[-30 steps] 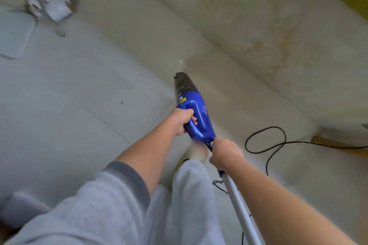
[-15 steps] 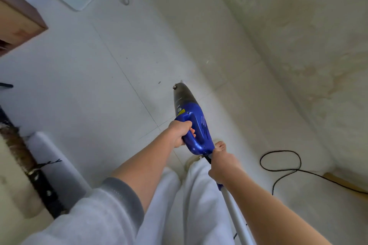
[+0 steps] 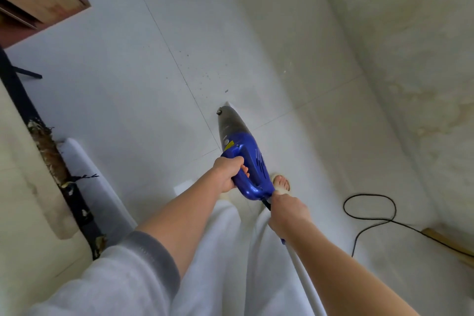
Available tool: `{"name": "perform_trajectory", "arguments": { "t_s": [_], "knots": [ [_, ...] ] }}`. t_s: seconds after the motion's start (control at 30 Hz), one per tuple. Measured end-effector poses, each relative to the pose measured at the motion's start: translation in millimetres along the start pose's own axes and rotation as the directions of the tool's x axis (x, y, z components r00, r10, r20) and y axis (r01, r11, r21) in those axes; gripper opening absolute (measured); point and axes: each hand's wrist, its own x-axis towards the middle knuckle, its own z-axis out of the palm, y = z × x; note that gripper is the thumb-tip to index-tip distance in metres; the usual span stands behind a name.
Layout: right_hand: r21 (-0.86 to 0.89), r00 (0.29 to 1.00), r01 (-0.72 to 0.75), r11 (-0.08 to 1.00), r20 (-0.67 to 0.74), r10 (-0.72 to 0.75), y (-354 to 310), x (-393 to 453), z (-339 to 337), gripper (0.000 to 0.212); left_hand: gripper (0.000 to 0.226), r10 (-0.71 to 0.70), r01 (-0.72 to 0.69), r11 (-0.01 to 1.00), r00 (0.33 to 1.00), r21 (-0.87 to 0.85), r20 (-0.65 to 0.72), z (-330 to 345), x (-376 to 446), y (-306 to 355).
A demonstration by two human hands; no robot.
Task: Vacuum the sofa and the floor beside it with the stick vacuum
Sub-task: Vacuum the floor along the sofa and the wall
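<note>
Hands on the vacuum, nozzle at the tiles

Both hands hold the stick vacuum (image 3: pixel 242 159): the left hand (image 3: pixel 229 174) has its fingers curled round the blue loop handle, the right hand (image 3: pixel 288 210) is wrapped round the top of the white tube (image 3: pixel 305 279). A yellow label (image 3: pixel 229 145) sits on the blue body, its writing too small to read. The grey nose points down at the pale tiled floor (image 3: pixel 128 90), near a scatter of dark crumbs (image 3: pixel 205 77). A black cord (image 3: pixel 369 215) loops on the floor to the right, by the stained cream sofa (image 3: pixel 410 64). One sandalled foot (image 3: pixel 281 183) shows just beside the vacuum.
</note>
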Motion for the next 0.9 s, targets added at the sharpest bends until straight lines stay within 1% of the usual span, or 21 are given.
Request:
{"name": "perform_trajectory", "arguments": {
  "t_s": [0.13,0.2,0.3,0.4,0.47,0.57,0.67,0.77,0.9],
  "knots": [
    [-0.036,0.998,0.003,0.999,-0.065,-0.006,20,7,-20,0.043,0.012,0.013,-0.012,1.000,1.000,-0.026,0.018,26,2,8],
    [-0.058,0.996,-0.012,0.998,-0.084,0.007,32,15,-27,0.040,0.013,0.024,-0.023,1.000,0.999,-0.008,0.037,44,4,15],
    [-0.055,0.997,-0.035,0.998,-0.068,0.031,49,28,-39,0.037,0.015,0.051,-0.052,0.999,0.997,0.017,0.058,72,9,31],
    [-0.063,0.996,-0.026,0.998,-0.086,0.021,67,42,-55,0.035,0.015,0.074,-0.076,0.997,0.995,0.023,0.066,96,13,44],
    [-0.097,0.996,-0.011,0.995,-0.090,0.002,74,47,-66,0.034,0.016,0.082,-0.082,0.997,0.995,-0.008,0.054,103,14,48],
    [-0.154,0.997,0.038,0.987,-0.055,-0.047,82,46,-77,0.033,0.014,0.062,-0.061,0.996,0.998,-0.065,0.020,104,13,43],
    [-0.208,0.992,0.115,0.971,-0.027,-0.123,87,47,-87,0.034,0.009,0.033,-0.040,0.987,0.998,-0.153,-0.052,101,14,33],
    [-0.252,0.985,0.165,0.954,-0.001,-0.170,87,50,-92,0.035,0.016,0.019,-0.041,0.973,0.995,-0.228,-0.099,96,16,28],
    [-0.263,0.981,0.182,0.947,-0.015,-0.193,95,58,-103,0.033,0.015,0.034,-0.057,0.969,0.994,-0.238,-0.100,107,15,37]
  ]
}}
